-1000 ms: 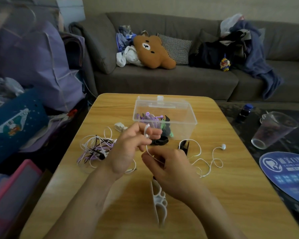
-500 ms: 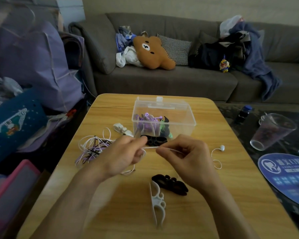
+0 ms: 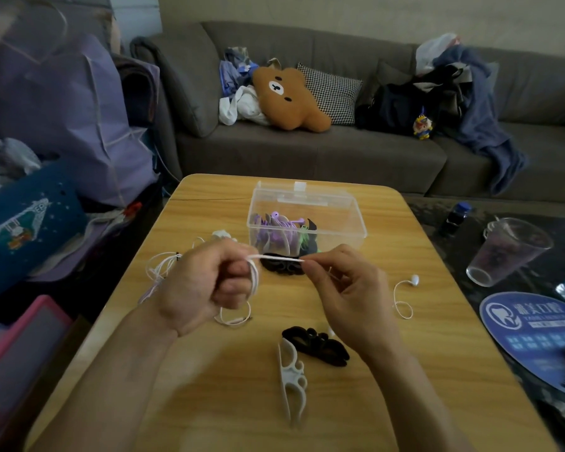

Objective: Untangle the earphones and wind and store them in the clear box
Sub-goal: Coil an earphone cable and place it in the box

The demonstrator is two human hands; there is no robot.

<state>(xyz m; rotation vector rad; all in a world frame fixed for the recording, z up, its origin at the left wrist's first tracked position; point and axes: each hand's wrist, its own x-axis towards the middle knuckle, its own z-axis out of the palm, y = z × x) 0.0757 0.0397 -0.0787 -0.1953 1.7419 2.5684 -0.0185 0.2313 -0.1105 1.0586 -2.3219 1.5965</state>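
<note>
Fingers [image 3: 242, 265] of the left hand [image 3: 206, 285] curl around white earphones [image 3: 255, 278], while the right hand [image 3: 343, 288] pinches the taut cord above the desk [image 3: 209, 402]. Behind them stands the clear box [image 3: 307, 216].

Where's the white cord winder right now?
Head view: the white cord winder lies on the wooden table, near the front edge at centre, beside the black winder and below the right hand, untouched.

Bare forearms and hands [image 3: 274, 285] (no sleeves, rings or watch showing)
</note>
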